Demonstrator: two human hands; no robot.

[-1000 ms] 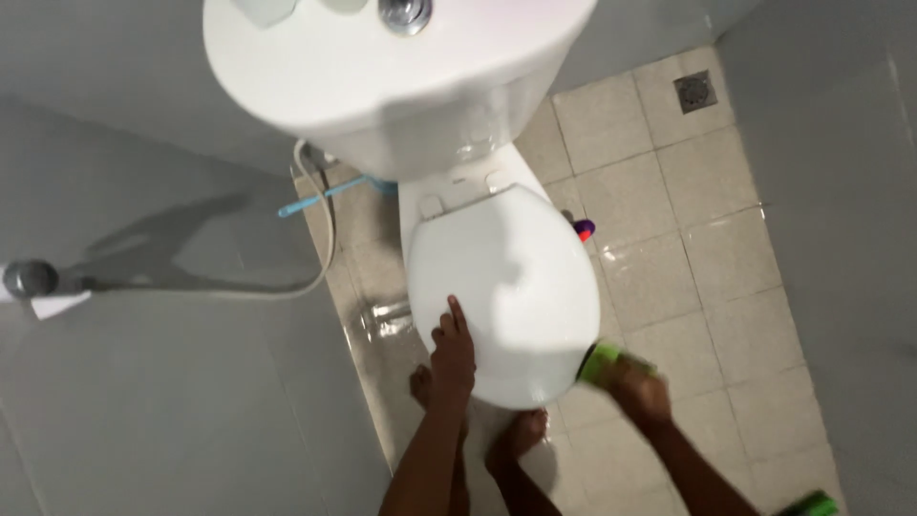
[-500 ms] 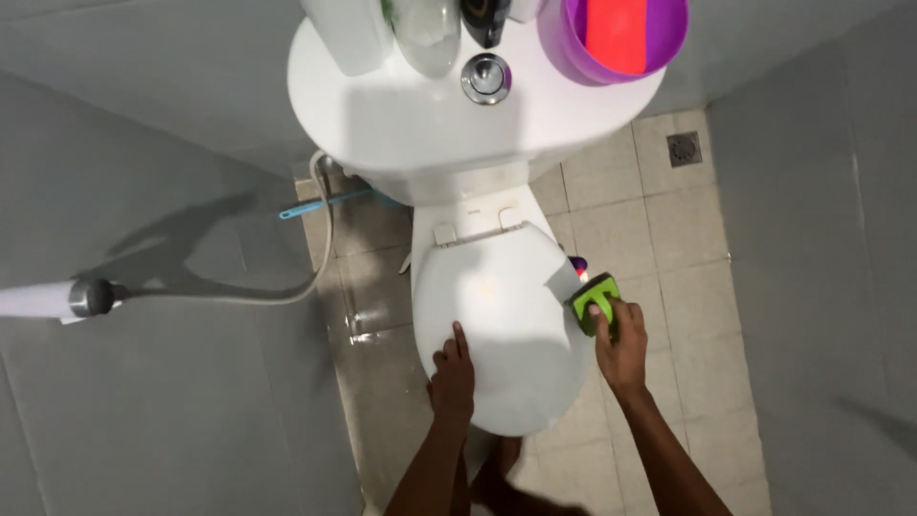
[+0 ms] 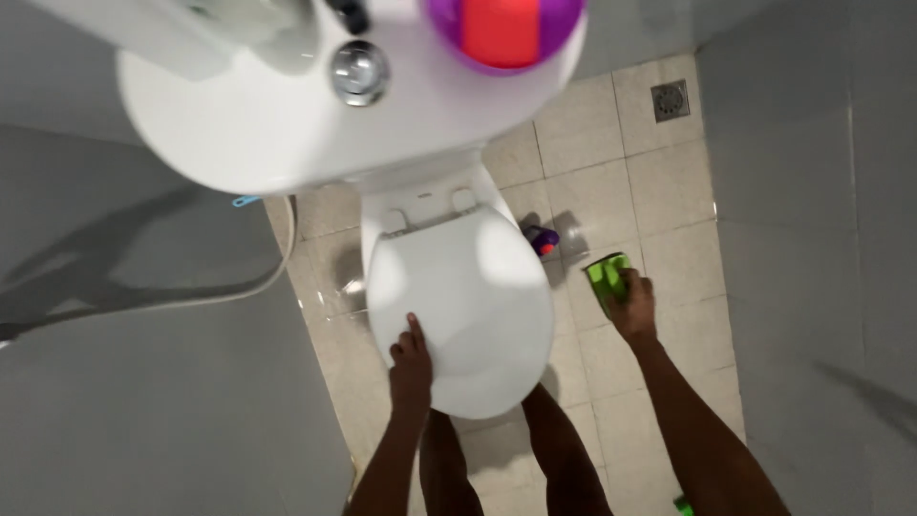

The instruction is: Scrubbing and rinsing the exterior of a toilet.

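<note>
Counting: one white toilet w/ closed lid (image 3: pixel 458 296), one green sponge (image 3: pixel 606 275), one floor drain (image 3: pixel 670 99), one small purple bottle (image 3: pixel 543 239) lying on the floor tiles (image 3: pixel 611 191) beside the bowl, one purple tub (image 3: pixel 504 31) sitting on the cistern (image 3: pixel 248 124). Vs half a sec ago, the right hand (image 3: pixel 632 306) is carrying the sponge off the lid's right edge and out over the floor, well apart from the seat now, while the left hand (image 3: pixel 411 361) is staying flat on the lid's front-left, fingers spread. The sponge is showing bright green, blocky, w/ right fingers curling round its near end.
</note>
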